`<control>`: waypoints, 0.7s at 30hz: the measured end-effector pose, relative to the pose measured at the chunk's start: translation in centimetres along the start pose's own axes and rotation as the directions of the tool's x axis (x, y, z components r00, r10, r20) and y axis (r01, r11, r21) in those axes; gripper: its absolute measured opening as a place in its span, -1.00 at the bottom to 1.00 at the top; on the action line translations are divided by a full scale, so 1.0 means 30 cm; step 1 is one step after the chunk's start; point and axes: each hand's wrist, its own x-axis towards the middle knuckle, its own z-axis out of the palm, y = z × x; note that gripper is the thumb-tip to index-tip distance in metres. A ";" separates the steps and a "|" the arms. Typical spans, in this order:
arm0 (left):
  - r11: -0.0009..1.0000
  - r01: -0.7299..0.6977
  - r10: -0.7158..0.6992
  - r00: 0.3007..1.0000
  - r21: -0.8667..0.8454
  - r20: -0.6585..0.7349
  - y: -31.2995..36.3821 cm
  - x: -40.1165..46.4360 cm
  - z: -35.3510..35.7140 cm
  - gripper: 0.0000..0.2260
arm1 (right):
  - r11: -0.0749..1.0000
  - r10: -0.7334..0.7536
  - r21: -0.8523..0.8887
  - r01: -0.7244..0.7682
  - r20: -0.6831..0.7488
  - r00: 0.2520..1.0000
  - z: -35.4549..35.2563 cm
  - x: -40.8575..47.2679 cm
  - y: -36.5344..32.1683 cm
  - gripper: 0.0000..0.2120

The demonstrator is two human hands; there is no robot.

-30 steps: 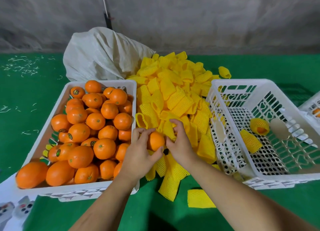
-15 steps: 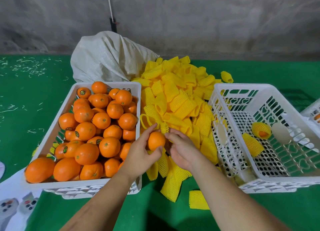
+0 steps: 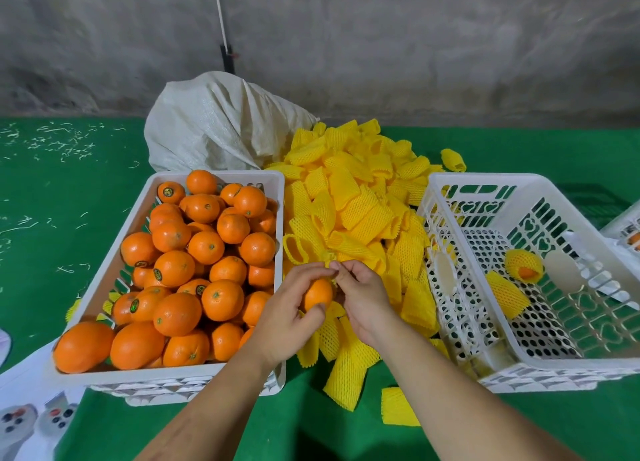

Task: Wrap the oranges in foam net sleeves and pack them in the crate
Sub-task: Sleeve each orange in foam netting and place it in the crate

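Observation:
My left hand (image 3: 289, 313) grips a bare orange (image 3: 318, 294) in front of the heap of yellow foam net sleeves (image 3: 356, 211). My right hand (image 3: 363, 298) is curled beside the orange, its fingertips pinching the edge of a yellow sleeve at the top of the fruit. A white crate (image 3: 214, 379) on the left is full of unwrapped oranges (image 3: 194, 263). The white packing crate (image 3: 540, 367) on the right holds one wrapped orange (image 3: 523, 265) and a loose sleeve (image 3: 507, 292).
A white woven sack (image 3: 221, 124) lies behind the sleeve heap. Loose sleeves (image 3: 398, 407) lie on the green surface near my arms. Another white crate (image 3: 627, 228) shows at the right edge. A grey wall stands behind. Printed paper (image 3: 24, 419) sits at the lower left.
My right hand has drawn back from the heap to the orange, now pinching a sleeve edge at its top. My left hand keeps holding the orange.

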 end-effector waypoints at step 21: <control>0.913 0.227 -0.352 0.858 -0.340 -0.373 0.050 0.046 0.048 -0.53 | 0.598 -0.487 -0.596 0.536 0.260 0.833 -0.053 -0.072 -0.050 -0.65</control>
